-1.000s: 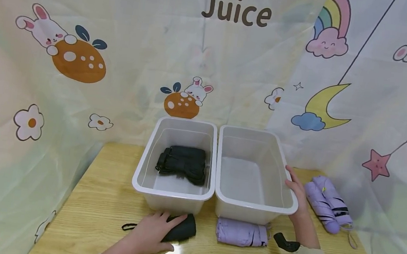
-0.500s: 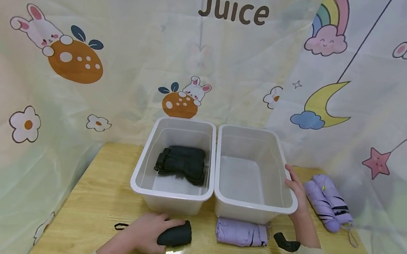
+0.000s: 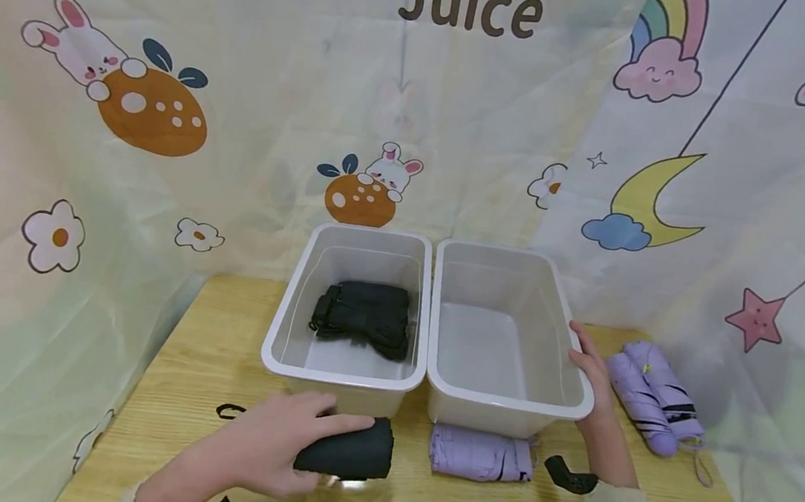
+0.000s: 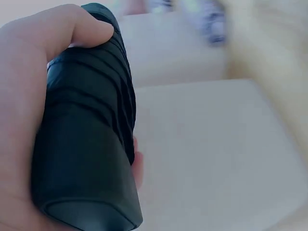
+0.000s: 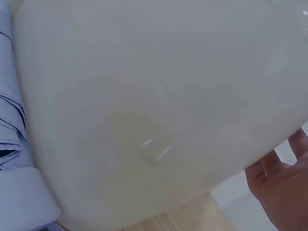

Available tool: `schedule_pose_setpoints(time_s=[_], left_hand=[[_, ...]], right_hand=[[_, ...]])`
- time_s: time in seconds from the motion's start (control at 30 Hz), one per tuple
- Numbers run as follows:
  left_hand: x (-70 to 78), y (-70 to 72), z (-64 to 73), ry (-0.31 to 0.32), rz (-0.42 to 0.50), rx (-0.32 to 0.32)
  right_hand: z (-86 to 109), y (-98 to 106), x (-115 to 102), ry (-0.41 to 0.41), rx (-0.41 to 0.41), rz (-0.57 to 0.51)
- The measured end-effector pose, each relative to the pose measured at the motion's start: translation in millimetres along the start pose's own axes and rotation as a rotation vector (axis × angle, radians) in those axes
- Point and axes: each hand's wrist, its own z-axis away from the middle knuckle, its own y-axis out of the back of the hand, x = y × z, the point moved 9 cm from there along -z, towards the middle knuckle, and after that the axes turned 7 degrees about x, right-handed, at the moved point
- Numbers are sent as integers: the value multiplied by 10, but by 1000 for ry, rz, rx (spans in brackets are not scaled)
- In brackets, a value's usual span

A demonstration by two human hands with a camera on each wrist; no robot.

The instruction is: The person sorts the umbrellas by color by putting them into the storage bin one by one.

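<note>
My left hand grips a black folded umbrella in front of the left bin. In the left wrist view the thumb lies across the folds of this umbrella, and its blunt end faces the camera. My right hand holds the right side of the right bin at its rim. The right wrist view has the fingers of that hand bent at the bin's edge. Black folded umbrellas lie inside the left bin. The floor of the right bin is bare.
One lilac folded umbrella lies against the front of the right bin. Two more lilac umbrellas lie on the wooden table at the right. A printed curtain hangs close behind the bins.
My left hand first draws the black umbrella slightly left, then raises it off the table with its fingers wrapped round it. My right hand stays at the right bin.
</note>
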Motion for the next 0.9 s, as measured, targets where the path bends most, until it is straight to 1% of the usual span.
schedule_pose_setpoints(time_s=[0.03, 0.1, 0.17, 0.2, 0.27, 0.33, 0.4, 0.43, 0.5, 0.57, 0.67, 0.77, 0.9], left_hand=[[18, 99, -24, -2, 4, 12], [27, 290, -81, -3, 11, 39], [-3, 461, -149, -10, 4, 74], [-32, 540, -188, -15, -2, 92], [-121, 676, -273, -18, -15, 119], [-238, 782, -361, -21, -31, 137], [-368, 865, -454, -19, -32, 141], [-435, 897, -500, -19, -28, 139], [-568, 944, -589, -12, 1, 124], [-698, 970, -673, 5, 37, 94], [-878, 972, -788, 32, 73, 49], [-1022, 931, -903, 50, 61, 19], [-1178, 808, -1051, 79, 22, 1]], right_hand=[[3, 3, -5, 3, -2, 10], [15, -3, -14, 4, -22, -8], [20, -3, -25, 14, -42, -17], [20, -5, -32, 19, -55, -41], [12, -3, -37, 24, -63, -38], [1, 7, -33, 27, -52, -10], [-5, 11, -24, 23, -34, 17], [-4, 15, -15, 17, -20, 53], [1, 13, -6, 9, -9, 64], [6, 10, -2, -1, -1, 57], [3, -2, -6, -3, 2, 52], [-6, 9, -2, 0, 9, 60], [-3, 41, -1, 15, 25, 87]])
